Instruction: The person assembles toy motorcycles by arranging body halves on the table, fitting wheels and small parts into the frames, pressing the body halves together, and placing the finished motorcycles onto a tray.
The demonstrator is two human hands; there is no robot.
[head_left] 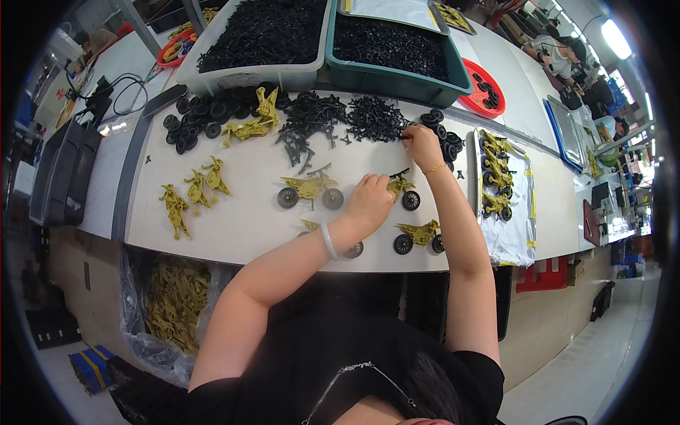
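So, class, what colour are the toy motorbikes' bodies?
The bodies are mustard yellow, clearest in the head view.

The person wears a plain black short-sleeved top (pixel 312 347), its left sleeve (pixel 212 393) and right sleeve (pixel 483 375) ending on the upper arms. Across the chest lies a fine silver-coloured chain necklace (pixel 391 384) with a narrow, jagged centrepiece (pixel 356 367), its detail too small to read. Strands of long dark hair (pixel 428 382) fall over the front. The left hand (pixel 370 204) and right hand (pixel 423 147) are bare; a thick, smooth, whitish round bangle (pixel 329 241) circles the left wrist, a thin gold-coloured bracelet (pixel 435 168) the right.
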